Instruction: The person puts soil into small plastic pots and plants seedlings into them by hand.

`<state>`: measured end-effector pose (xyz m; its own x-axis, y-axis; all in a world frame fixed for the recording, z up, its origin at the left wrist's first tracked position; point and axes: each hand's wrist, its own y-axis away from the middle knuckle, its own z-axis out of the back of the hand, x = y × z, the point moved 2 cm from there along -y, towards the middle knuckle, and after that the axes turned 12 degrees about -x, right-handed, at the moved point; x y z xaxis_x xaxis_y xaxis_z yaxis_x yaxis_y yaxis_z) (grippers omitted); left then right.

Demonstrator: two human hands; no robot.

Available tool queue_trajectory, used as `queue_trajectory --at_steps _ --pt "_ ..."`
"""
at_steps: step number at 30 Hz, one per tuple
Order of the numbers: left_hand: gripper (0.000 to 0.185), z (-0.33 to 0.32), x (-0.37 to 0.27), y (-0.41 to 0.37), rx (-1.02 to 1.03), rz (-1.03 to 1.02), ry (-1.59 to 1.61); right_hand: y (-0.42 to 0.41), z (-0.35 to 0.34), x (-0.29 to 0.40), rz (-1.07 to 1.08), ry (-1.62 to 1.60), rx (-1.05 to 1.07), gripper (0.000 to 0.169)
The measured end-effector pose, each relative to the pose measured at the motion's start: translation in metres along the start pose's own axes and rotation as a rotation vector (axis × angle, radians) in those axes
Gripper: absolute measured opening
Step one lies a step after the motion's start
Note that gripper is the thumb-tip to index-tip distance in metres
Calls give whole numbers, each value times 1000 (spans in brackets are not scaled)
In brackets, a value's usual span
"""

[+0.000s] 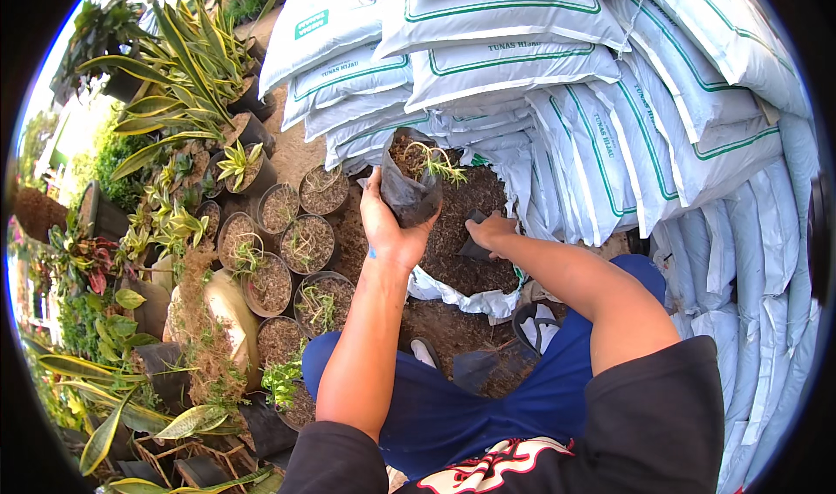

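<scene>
My left hand [400,233] holds up a black plastic grow bag [408,190] from below and the side. The bag is filled with dark soil, and a small green plant [441,164] leans over its right rim. To the right and lower, my right hand [493,233] grips a dark scoop-like piece [477,249], whose lower part rests in the potting soil. This soil [464,275] lies in an opened white sack [467,298] with its edge folded down. My right fingers partly hide the piece, so its exact kind is unclear.
Several black pots [307,242] with soil and small plants stand close on the left. Stacked white sacks [503,69] rise behind and to the right. Variegated snake plants [176,83] fill the upper left. A black plastic piece [473,368] lies between my feet.
</scene>
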<state>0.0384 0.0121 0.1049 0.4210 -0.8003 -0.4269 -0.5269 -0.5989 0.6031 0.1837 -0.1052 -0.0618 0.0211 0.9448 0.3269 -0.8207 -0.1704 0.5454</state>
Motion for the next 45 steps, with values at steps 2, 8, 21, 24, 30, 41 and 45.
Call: queue_trajectory --at_steps 2,8,21,24,30,41,45 --pt "51 -8 11 -2 21 20 -19 -29 2 -14 -17 -173 5 90" --pt "51 14 2 -24 -69 -52 83 -39 51 14 -29 -285 249 49" --pt "62 21 30 -16 -86 56 12 66 216 39 537 -599 -159 74" --pt "68 15 41 -20 23 159 -27 81 244 38 813 -517 -470 69" --pt "69 -5 66 -23 163 260 38 112 260 46 990 -525 -680 65" --pt "65 -15 86 -33 176 232 -6 129 263 45 1266 -445 -649 69" --pt "63 -15 85 -33 182 265 4 129 264 47 1301 -420 -664 71"
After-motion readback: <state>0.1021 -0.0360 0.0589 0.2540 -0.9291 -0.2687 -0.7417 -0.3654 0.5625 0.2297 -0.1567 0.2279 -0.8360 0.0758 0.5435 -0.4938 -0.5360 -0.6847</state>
